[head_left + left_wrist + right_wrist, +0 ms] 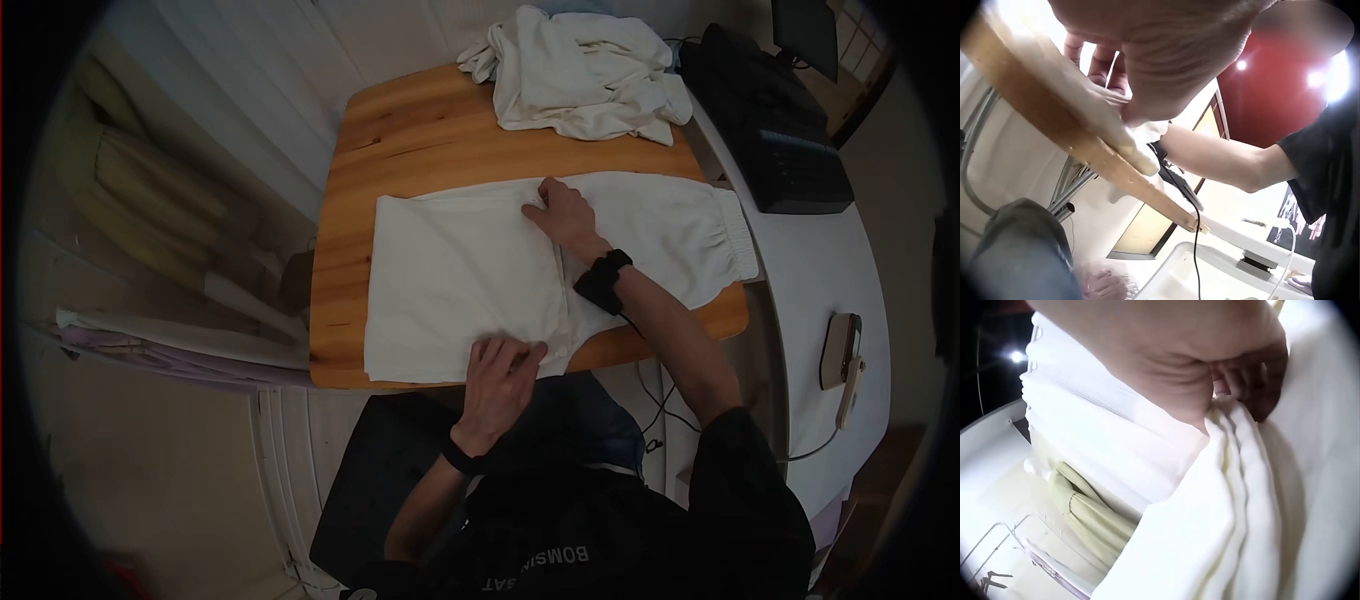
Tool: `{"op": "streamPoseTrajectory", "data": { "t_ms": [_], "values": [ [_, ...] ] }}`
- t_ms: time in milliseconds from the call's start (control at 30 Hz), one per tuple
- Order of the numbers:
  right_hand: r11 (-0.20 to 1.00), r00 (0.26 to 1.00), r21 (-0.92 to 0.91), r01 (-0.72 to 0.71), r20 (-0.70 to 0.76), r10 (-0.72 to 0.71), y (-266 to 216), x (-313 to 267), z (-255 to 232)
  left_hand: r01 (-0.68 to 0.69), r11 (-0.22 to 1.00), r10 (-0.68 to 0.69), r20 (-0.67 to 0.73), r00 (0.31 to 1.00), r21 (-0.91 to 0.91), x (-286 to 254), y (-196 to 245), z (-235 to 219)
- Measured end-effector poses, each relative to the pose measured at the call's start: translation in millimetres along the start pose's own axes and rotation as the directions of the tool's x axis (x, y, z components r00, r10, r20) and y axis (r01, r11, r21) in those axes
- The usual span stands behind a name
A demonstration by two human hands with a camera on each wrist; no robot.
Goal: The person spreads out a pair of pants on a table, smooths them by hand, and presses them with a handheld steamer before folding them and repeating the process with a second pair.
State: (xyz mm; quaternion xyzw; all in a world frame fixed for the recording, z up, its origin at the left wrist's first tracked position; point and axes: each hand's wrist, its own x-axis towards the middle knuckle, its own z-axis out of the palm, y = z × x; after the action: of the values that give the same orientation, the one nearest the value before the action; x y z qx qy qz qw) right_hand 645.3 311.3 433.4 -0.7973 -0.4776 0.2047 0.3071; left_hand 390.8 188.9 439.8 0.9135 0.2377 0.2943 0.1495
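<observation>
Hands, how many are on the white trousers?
2. The left hand is at the near edge of the white trousers; the right hand is at their far edge.

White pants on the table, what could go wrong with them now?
The waistband reaches the edge of the table, so that end of the pants might slip over if tugged.

The layers by the right hand look wavy, so pressing them down could leave creases.

A black cable hangs past the table's edge near the right arm, and it might snag when that arm moves.
</observation>
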Motion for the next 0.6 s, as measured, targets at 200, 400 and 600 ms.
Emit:
{"op": "streamPoseTrajectory", "data": {
  "t_ms": [200,400,600],
  "values": [
    [0.999,0.998,0.039,-0.028,0.050,0.026,-24.2,-12.3,-38.5,0.001,1.000,-0.002,0.011,1.000,0.010,5.8,7.3,-17.6],
    [0.794,0.816,-0.280,0.539,-0.060,-0.575,-21.3,-112.1,-29.5,0.159,0.944,-0.122,0.143,0.982,-0.289,22.7,-12.0,-48.1],
    [0.752,0.789,-0.254,0.609,0.288,-0.542,-15.7,-234.4,-9.1,0.116,0.978,-0.144,0.155,0.977,0.176,117.1,-148.1,-89.5]
  ]
}}
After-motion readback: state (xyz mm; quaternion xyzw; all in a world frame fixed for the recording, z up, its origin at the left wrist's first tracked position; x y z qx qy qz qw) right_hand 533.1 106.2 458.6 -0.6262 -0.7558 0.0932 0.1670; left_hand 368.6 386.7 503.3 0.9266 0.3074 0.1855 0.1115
